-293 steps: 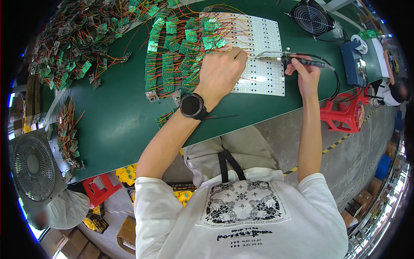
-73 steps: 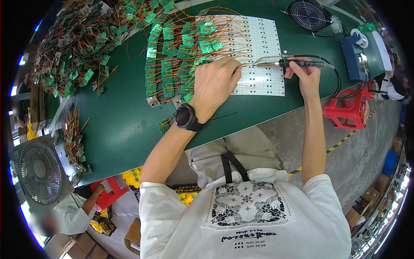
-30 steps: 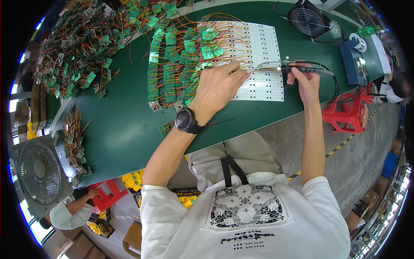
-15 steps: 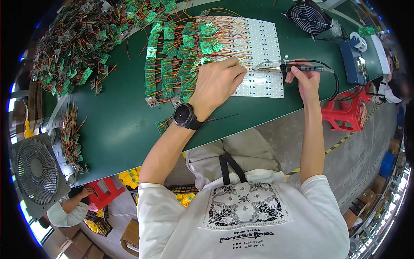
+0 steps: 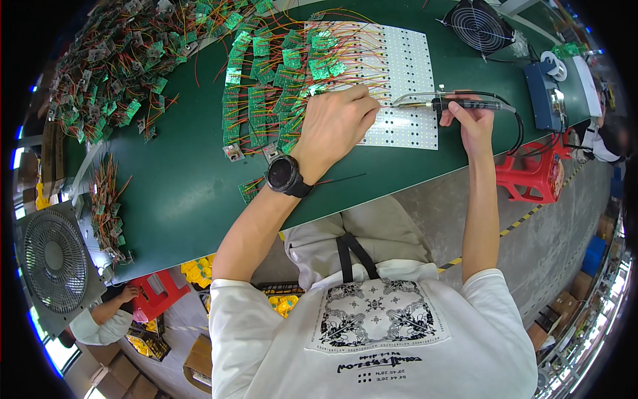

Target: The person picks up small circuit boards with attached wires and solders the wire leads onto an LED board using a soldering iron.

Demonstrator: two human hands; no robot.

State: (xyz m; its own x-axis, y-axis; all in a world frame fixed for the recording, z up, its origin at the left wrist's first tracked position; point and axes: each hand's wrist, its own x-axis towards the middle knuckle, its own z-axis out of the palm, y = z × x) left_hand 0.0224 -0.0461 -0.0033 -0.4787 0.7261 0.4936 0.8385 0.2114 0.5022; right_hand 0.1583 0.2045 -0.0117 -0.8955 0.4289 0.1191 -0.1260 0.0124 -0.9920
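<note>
My right hand [image 5: 470, 123] grips a black soldering iron [image 5: 468, 104] with a thin metal feed tube alongside it. The iron's tip points left, close to the fingertips of my left hand [image 5: 337, 123]. That hand, with a black watch [image 5: 284, 175] on its wrist, is pinched on a thin wire over the white LED panel [image 5: 409, 80]; the wire is mostly hidden by the fingers. Rows of green circuit boards [image 5: 258, 100] with red and yellow wires lie left of the panel, and many wires run across onto it.
A large heap of wired boards [image 5: 119, 73] covers the far left of the green table [image 5: 179, 206]. A smaller bundle [image 5: 106, 206] lies near its left edge. A black fan [image 5: 477, 30], a blue soldering station [image 5: 541, 96] and a solder spool [image 5: 553, 64] stand at the right. Red stools [image 5: 535, 176] stand beyond the edge.
Both hands and the soldering iron hold almost the same place. The view has shifted very slightly; nothing has been taken up or let go.
</note>
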